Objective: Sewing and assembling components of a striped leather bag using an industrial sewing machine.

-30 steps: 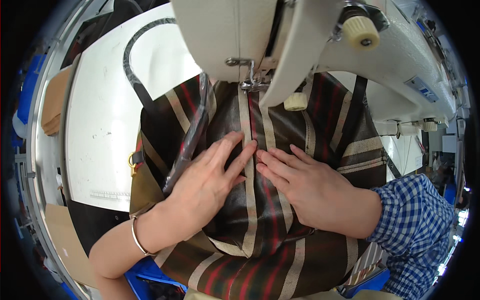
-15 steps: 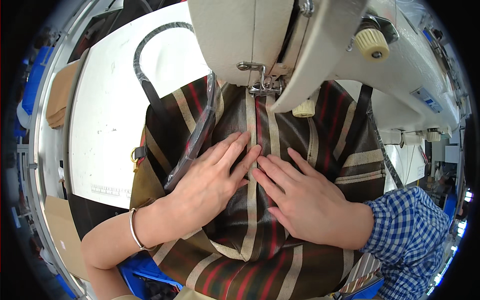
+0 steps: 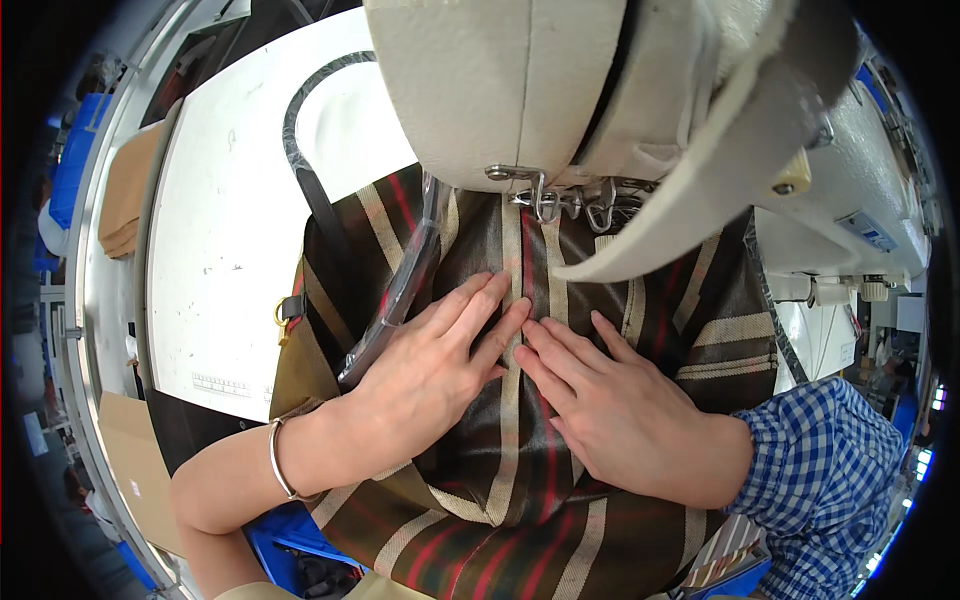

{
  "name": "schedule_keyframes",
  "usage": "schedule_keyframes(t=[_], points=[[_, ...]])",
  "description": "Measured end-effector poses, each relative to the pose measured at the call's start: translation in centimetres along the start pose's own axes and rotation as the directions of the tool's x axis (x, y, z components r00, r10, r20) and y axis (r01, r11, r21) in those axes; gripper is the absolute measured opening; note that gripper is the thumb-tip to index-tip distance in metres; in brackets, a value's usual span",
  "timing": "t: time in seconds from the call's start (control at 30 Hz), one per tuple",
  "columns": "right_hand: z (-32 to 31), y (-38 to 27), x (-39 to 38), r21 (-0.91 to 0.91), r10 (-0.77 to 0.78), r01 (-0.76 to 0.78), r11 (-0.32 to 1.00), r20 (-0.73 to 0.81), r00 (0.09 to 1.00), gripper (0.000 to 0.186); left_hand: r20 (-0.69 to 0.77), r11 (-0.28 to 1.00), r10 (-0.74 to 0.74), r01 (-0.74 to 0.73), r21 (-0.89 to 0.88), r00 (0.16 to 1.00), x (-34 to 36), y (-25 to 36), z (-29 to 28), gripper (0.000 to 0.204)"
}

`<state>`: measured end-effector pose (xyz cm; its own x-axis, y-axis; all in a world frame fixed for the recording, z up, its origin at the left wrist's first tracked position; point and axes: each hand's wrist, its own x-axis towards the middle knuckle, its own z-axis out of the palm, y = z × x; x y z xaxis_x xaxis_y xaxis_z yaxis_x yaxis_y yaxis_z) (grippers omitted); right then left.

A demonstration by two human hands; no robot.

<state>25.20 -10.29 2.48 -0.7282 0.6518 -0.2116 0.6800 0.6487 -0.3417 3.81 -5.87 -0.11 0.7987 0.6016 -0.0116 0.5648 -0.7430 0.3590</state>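
A dark brown plaid bag with beige and red stripes lies spread under the head of a white sewing machine. My left hand rests on the bag with fingers stretched out, its tips by a beige stripe that runs up to the metal presser foot. My right hand lies flat just right of that stripe, fingers stretched forward. The fingertips of both hands nearly meet. Beside my left hand runs a plastic-wrapped dark strap.
A curved pale guard reaches down at the right of the machine head. The white table extends leftward, with a wrapped bag handle looping over it. Brown pieces are stacked beyond its left edge. A blue bin sits below the bag.
The machine head looks larger and its guard reaches lower in the picture, as the view has shifted. Both hands keep nearly the same places on the bag.
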Motion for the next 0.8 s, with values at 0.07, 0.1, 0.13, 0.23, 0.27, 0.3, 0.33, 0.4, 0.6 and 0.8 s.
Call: schedule_keyframes(t=[0.07,0.1,0.13,0.23,0.27,0.3,0.33,0.4,0.6,0.8], points=[[-0.1,0.1,0.0,0.004,-0.001,0.001,1.000,-0.003,1.000,0.063,0.014,1.000,-0.005,0.005,0.002,1.000,0.1,0.0,0.0,0.064],[-0.2,0.1,0.0,0.000,0.001,-0.001,1.000,-0.002,1.000,0.063,0.008,1.000,-0.004,0.004,0.009,1.000,0.2,0.0,0.0,0.063],[-0.3,0.1,0.0,-0.005,0.003,-0.003,1.000,-0.002,1.000,0.063,0.002,1.000,-0.003,0.003,0.016,1.000,0.2,0.0,-0.1,0.063],[-0.3,0.5,0.1,-0.015,0.000,0.000,1.000,0.001,1.000,0.063,0.005,1.000,0.002,-0.002,0.018,1.000,0.6,-0.1,-0.1,0.063],[-0.3,0.6,0.1,-0.013,-0.005,0.005,1.000,0.002,1.000,0.063,0.012,1.000,-0.002,0.002,0.030,1.000,0.7,-0.2,-0.2,0.062],[-0.4,0.7,0.2,-0.011,-0.007,0.007,1.000,0.004,1.000,0.063,0.013,1.000,-0.006,0.006,0.030,1.000,0.7,-0.2,-0.2,0.062],[-0.4,0.7,0.3,-0.008,-0.010,0.010,1.000,0.005,1.000,0.063,0.015,1.000,-0.016,0.016,0.016,1.000,0.7,-0.3,-0.2,0.063],[-0.4,0.7,0.2,0.016,-0.003,0.003,1.000,0.006,1.000,0.062,0.021,1.000,-0.020,0.020,-0.004,1.000,0.6,-0.2,-0.1,0.063],[-0.4,0.9,0.5,0.059,0.014,-0.014,0.998,-0.002,1.000,0.060,0.002,1.000,0.004,-0.004,-0.006,1.000,0.8,-0.5,-0.4,0.065],[-0.8,1.4,0.8,0.028,0.004,-0.004,1.000,0.004,1.000,0.059,-0.011,1.000,0.013,-0.013,0.011,1.000,1.2,-0.7,-0.4,0.062]])
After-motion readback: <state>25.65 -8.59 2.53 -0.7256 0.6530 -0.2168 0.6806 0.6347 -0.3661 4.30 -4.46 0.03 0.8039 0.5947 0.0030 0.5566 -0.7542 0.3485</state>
